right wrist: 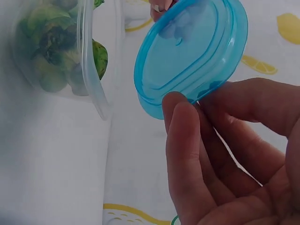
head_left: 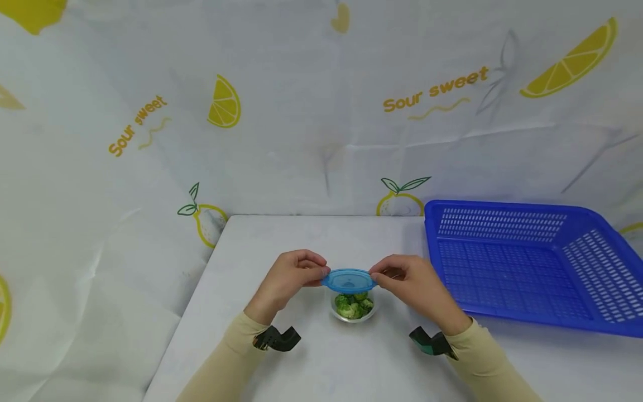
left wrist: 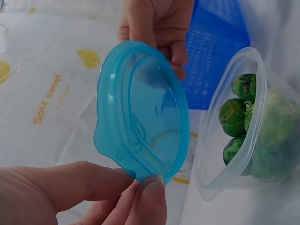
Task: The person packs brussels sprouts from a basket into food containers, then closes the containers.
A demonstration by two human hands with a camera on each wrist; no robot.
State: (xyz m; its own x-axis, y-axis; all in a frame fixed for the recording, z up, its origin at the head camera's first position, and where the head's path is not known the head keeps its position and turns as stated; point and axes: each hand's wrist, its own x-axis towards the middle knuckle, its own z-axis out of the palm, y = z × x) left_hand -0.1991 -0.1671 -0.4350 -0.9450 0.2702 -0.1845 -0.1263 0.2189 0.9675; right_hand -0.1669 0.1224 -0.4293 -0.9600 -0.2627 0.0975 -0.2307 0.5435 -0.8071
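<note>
A translucent blue oval lid is held up between both hands, above and slightly behind a clear plastic container. My left hand pinches its left edge between thumb and fingers; my right hand pinches the opposite edge. Several green Brussels sprouts fill the uncovered container, which stands on the white table. In the left wrist view the lid is apart from the container's rim. The right wrist view shows the fingertips at the lid's edge.
A large blue slotted plastic basket stands at the right of the white table, beyond the right hand. Behind the table hangs a white sheet printed with lemons and lettering. The table's left edge runs diagonally past the left arm.
</note>
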